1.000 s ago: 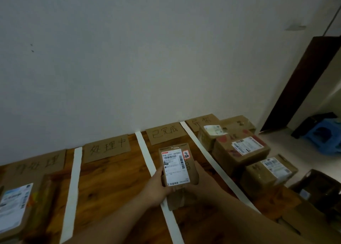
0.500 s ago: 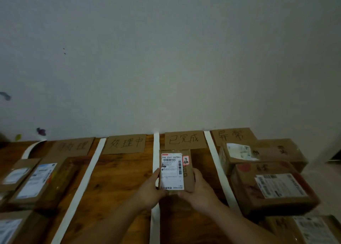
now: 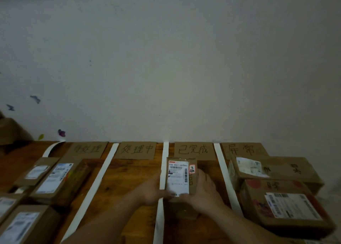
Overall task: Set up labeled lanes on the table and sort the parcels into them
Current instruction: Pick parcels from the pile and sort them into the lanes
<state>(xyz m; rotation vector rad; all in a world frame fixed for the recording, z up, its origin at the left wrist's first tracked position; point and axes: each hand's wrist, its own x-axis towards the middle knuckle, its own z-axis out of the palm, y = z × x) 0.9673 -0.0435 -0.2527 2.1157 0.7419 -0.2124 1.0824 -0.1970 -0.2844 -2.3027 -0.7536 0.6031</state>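
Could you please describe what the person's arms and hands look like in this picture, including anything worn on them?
Both forearms are bare as far as the picture shows: no sleeves, gloves, watch or bracelet in view. The left hand and right hand also look bare; the dim light makes it hard to rule out a thin ring. Fingernails are too dark and small to judge. The upper arms lie outside the picture.

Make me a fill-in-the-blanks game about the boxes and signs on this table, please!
1. The small box is held by ____ hands.
2. The number of cardboard signs along the wall is ____.
3. The lanes on the table are divided by strips of ____ tape.
4. The lane under the second sign from the left holds ____ boxes.

Missing words: two; four; white; no
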